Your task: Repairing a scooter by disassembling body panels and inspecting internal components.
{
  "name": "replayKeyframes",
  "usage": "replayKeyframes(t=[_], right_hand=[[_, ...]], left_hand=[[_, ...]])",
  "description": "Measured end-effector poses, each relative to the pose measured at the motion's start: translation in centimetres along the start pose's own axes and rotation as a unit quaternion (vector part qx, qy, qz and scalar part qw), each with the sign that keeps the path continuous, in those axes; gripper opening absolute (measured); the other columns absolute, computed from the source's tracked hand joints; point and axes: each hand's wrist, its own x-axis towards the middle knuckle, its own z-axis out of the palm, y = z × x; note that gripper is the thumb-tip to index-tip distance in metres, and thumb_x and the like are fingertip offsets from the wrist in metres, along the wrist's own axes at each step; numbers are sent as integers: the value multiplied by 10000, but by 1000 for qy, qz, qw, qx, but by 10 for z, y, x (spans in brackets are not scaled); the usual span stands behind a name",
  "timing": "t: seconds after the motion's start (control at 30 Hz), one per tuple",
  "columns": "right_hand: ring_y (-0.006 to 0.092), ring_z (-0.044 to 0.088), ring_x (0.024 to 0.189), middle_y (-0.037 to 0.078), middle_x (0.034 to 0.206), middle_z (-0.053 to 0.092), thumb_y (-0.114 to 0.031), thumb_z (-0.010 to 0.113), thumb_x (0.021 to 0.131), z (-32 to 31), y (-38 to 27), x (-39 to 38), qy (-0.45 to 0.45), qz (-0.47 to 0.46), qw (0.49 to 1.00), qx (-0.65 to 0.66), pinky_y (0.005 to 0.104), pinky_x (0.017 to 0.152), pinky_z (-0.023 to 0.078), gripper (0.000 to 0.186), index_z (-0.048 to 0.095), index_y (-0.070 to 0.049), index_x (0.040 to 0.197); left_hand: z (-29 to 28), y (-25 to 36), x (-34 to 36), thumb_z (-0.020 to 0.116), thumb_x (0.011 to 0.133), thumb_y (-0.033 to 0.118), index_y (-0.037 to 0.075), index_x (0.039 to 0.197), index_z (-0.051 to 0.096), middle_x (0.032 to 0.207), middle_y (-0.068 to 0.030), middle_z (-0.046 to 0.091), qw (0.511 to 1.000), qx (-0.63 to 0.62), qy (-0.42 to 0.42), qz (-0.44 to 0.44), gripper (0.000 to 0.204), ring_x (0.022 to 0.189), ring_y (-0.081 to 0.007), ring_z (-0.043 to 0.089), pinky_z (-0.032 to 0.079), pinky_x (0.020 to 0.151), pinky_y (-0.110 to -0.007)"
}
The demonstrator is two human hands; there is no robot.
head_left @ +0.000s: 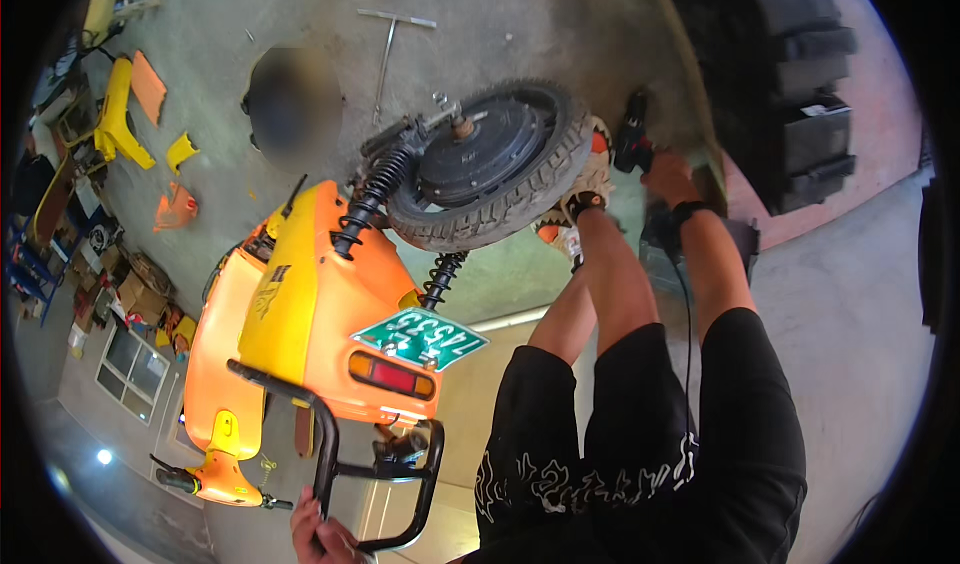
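An orange and yellow scooter (275, 309) lies tilted, with its rear wheel (480, 164) and two black coil shock absorbers (385, 189) facing up. My left hand (322, 534) grips the black tubular rear rail (325, 444) at the lower edge, beside a green plate (420, 339) on the scooter. My right hand (668, 174) is closed on a black-and-red power tool (632, 136), held to the right of the tire, near my shoes. A black cord (685, 314) runs beside my bare legs. The tool's tip is hard to make out.
A metal T-handle tool (388, 49) lies on the concrete floor (480, 24). Loose yellow and orange panels (125, 114) are scattered at the left, near cluttered boxes (140, 294). Black bulky objects (780, 84) stand at the upper right. A round blurred patch obscures something above the wheel.
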Motion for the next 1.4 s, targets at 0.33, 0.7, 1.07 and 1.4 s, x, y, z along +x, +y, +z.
replayKeyframes(t=[0.33,0.7,1.07,1.4], right_hand=[[304,643,997,179,1057,669,-380,756,661,-107,-6,-197,-4,-84,994,68,417,834,523,448,710,-57,968],[324,664,882,212,901,684,-514,714,675,-307,-24,-582,84,-197,975,-61,404,784,518,531,723,-15,857],[224,621,961,208,1062,604,-255,767,680,-466,-39,-869,457,-425,694,359,337,763,501,787,384,63,1290],[256,639,741,192,912,624,-256,716,735,-547,-123,-675,428,-298,799,300,376,648,512,546,485,61,1115]], left_hand=[[32,61,42,552,912,-7,-66,1012,617,1090,-161,639,964,-252,87,-15,133,1073,-246,608,470,932,-339],[49,32,38,583,850,186,45,898,687,864,-166,675,960,-204,190,22,182,827,-353,643,507,727,-424],[62,25,49,551,860,218,88,909,695,891,-143,691,961,-194,198,-6,200,837,-339,659,521,715,-432],[47,38,35,592,819,230,113,837,658,830,-117,672,961,-186,197,-59,135,810,-339,643,509,706,-450]])
